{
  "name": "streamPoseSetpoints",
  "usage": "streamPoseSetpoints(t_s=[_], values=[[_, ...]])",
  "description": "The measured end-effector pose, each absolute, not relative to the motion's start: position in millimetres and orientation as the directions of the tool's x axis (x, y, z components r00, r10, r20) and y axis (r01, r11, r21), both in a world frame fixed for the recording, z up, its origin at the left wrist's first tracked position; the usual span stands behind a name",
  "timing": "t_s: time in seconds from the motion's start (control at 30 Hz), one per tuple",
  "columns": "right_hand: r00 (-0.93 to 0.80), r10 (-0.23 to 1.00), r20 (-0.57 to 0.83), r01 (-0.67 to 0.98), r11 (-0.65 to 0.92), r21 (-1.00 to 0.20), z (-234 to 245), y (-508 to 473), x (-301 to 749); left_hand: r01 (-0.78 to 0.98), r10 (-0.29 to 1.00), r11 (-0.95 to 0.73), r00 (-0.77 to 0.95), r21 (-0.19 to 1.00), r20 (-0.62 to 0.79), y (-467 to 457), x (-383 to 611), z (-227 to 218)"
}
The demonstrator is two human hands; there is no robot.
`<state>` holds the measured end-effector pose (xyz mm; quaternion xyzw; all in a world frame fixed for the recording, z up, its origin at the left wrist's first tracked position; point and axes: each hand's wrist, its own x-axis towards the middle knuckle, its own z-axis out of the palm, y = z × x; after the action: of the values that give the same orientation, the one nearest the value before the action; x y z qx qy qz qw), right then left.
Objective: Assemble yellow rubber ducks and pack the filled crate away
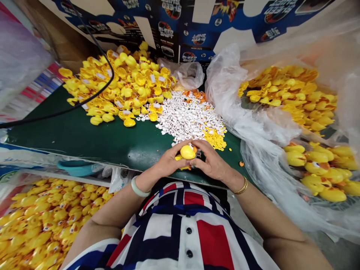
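Both hands meet at the front edge of the green table [107,138], around a yellow toy duck piece [187,152]. My left hand [170,160] grips it from the left, thumb below and fingers above. From the right, my right hand [209,159] closes on it with thumb and index finger, near a small orange part. More yellow shows under the piece, partly hidden by the fingers. Just beyond the hands lies a heap of small white eye pieces [185,116], with yellow discs [215,138] at its right and orange beak pieces [197,95] behind.
Yellow duck shells [120,82] are piled at the back left, crossed by a black cable [109,82]. A clear plastic bag [233,101] lies on the right, near more yellow parts [295,90]. A bin of ducks [50,213] stands lower left. Printed cardboard [185,22] borders the back.
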<state>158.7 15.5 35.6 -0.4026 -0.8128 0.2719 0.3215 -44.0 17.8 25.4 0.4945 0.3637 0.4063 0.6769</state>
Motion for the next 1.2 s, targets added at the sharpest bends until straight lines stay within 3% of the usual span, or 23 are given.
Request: streamPoseSetpoints(t_s=[0.1,0.3,0.37,0.43,0.53,0.63,0.83,0.93,1.03,1.2], values=[[-0.544,0.805,0.238,0.45,0.519,-0.727,35,16,151,0.033,0.938,-0.016,0.347,0.999,0.003,13,-55,26],[-0.412,0.835,0.364,0.504,0.541,-0.673,20,16,129,0.103,0.979,0.02,0.199,0.994,-0.04,-1,-61,17],[-0.377,0.847,0.374,0.503,0.527,-0.685,16,19,123,0.048,0.983,0.061,0.171,0.997,-0.069,1,-62,13],[-0.389,0.849,0.357,0.484,0.518,-0.705,15,21,120,-0.12,0.979,0.145,0.163,0.982,-0.125,5,-64,10],[-0.427,0.844,0.323,0.497,0.518,-0.696,18,19,116,-0.427,0.971,0.233,0.144,0.874,-0.188,10,-65,6],[-0.431,0.856,0.284,0.564,0.501,-0.656,22,8,111,-0.566,0.979,0.198,0.075,0.801,-0.189,8,-61,5],[-0.312,0.882,0.352,0.741,0.458,-0.491,27,-7,101,-0.668,0.968,0.23,0.084,0.708,-0.235,-4,-49,9],[-0.327,0.875,0.358,0.784,0.463,-0.414,29,-8,97,-0.669,0.953,0.28,0.111,0.688,-0.28,-5,-49,18],[-0.394,0.851,0.347,0.784,0.509,-0.356,31,-11,95,-0.659,0.935,0.273,0.011,0.701,-0.353,-3,-49,28],[-0.524,0.794,0.308,0.599,0.601,-0.53,33,-13,101,-0.641,0.894,0.352,0.015,0.682,-0.447,5,-52,33]])
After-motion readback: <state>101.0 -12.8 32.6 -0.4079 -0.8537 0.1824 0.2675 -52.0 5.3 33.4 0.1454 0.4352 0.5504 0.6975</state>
